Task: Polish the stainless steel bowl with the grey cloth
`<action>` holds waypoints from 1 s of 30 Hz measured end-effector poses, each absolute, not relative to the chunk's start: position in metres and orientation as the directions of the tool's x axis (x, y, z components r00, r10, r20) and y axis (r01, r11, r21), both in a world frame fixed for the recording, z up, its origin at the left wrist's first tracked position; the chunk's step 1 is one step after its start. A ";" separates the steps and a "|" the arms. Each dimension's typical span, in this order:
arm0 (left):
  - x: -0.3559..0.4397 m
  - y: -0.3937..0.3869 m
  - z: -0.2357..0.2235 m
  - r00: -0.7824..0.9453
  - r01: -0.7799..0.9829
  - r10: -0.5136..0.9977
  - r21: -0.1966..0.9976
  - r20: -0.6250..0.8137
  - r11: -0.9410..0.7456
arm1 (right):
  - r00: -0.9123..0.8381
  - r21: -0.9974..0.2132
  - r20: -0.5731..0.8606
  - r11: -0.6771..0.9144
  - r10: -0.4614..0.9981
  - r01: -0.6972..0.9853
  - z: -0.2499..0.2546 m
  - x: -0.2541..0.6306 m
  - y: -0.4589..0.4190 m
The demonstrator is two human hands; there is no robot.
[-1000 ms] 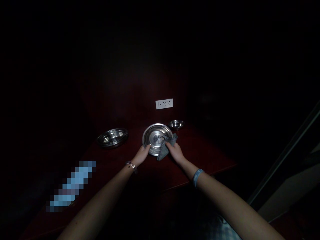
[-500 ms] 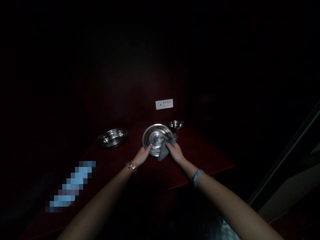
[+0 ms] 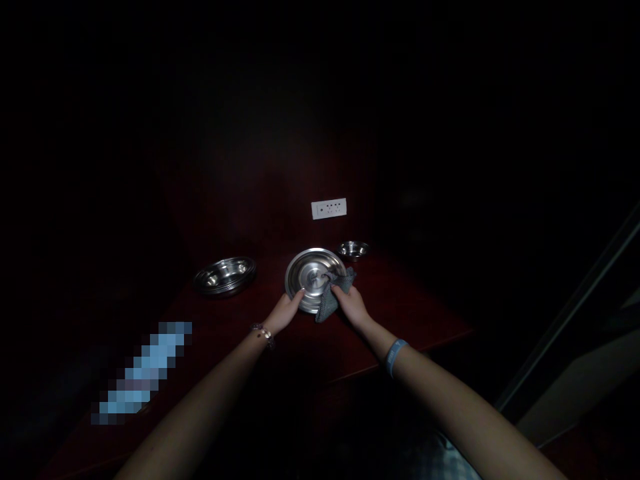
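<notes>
A shiny round steel plate is tilted toward me between my two hands. My left hand grips its lower left rim, thumb on the inner face and fingers hidden behind. At the right rim, my right hand is closed on a grey cloth, which is folded over the edge and touches the plate's inside. Behind the plate to the right sits a small steel bowl. A stack of steel plates stands on the left.
The dark red table has its front edge below my hands. A white socket panel is on the wall behind. A blurred-out blue patch covers something at the left. The surroundings are very dark.
</notes>
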State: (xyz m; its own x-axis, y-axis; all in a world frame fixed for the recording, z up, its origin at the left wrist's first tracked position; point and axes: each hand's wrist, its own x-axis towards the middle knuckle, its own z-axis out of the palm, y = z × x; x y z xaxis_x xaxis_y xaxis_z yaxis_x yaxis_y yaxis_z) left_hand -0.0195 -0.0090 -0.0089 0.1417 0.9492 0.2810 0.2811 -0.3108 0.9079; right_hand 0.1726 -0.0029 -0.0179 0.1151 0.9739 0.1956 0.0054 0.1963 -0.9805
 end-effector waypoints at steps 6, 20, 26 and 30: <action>-0.020 -0.008 -0.010 0.142 0.281 0.951 0.910 0.275 -0.306 | 0.120 -0.979 0.201 0.202 0.972 0.004 -0.018 0.172 -0.003; -0.018 -0.011 -0.007 0.208 0.212 0.924 0.908 0.320 -0.362 | 0.117 -0.980 0.197 0.195 0.973 0.034 -0.019 0.172 -0.002; -0.017 -0.012 -0.006 0.229 0.217 0.903 0.885 0.365 -0.413 | 0.116 -0.975 0.222 0.217 0.968 0.054 -0.021 0.174 0.000; -0.019 -0.011 -0.007 0.216 0.240 0.906 0.879 0.365 -0.411 | 0.114 -0.976 0.216 0.213 0.970 0.045 -0.020 0.174 -0.001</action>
